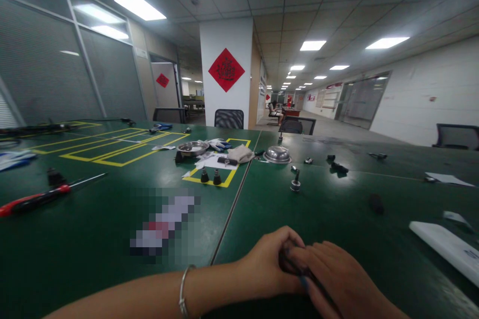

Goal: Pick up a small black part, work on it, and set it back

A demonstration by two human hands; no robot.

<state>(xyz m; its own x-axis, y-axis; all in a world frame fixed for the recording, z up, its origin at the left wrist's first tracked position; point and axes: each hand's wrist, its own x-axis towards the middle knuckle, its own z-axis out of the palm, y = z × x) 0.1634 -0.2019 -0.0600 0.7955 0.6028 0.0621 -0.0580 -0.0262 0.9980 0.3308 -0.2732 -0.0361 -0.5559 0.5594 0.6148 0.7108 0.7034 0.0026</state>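
Note:
My left hand (267, 261) and my right hand (331, 276) meet at the near edge of the green table (299, 214). The left hand's fingers are curled shut. The right hand's fingers lie over them. Between the two hands sits a small dark object (295, 271) with a bluish tip, mostly hidden, so I cannot tell what it is. A silver bracelet (183, 289) circles my left wrist.
A red-handled screwdriver (37, 199) lies at the left. Two metal bowls (192, 148) (277, 154), a grey cloth (239, 153), small black parts (210, 176) and a metal knob (295, 183) lie mid-table. A white flat object (445, 246) sits at the right. Office chairs (229, 118) stand beyond.

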